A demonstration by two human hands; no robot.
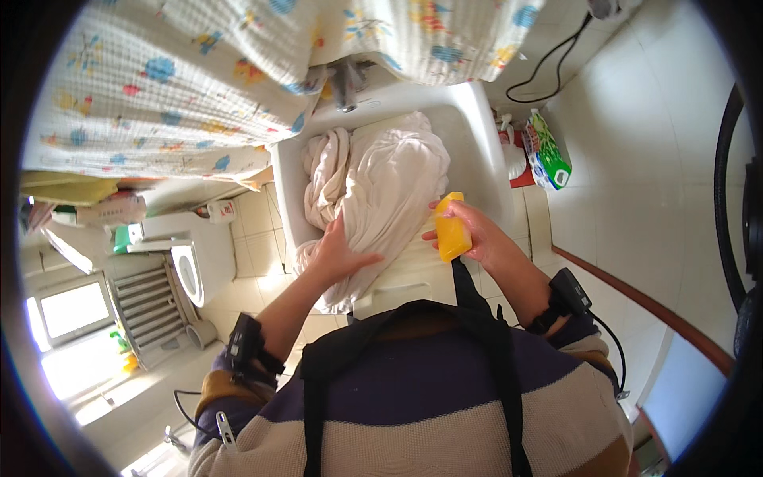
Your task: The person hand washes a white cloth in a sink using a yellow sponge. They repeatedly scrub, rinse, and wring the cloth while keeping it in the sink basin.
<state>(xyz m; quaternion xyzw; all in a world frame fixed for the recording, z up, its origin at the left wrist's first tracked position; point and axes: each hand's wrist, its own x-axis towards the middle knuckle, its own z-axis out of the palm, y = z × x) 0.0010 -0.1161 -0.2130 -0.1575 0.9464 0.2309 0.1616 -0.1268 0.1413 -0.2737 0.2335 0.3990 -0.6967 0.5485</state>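
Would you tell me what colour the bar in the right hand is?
The bar is yellow, seen in the head view.

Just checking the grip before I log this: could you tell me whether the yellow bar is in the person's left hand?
No, the right hand holds the yellow bar; the left hand rests on the white cloth.

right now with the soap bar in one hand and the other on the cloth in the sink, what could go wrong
The right hand grips the yellow soap bar only at its edge, over the rim of the white sink; if wet it could slip and fall. The white cloth hangs over the sink's front edge under the left hand, so it may slide out or drip onto the floor.
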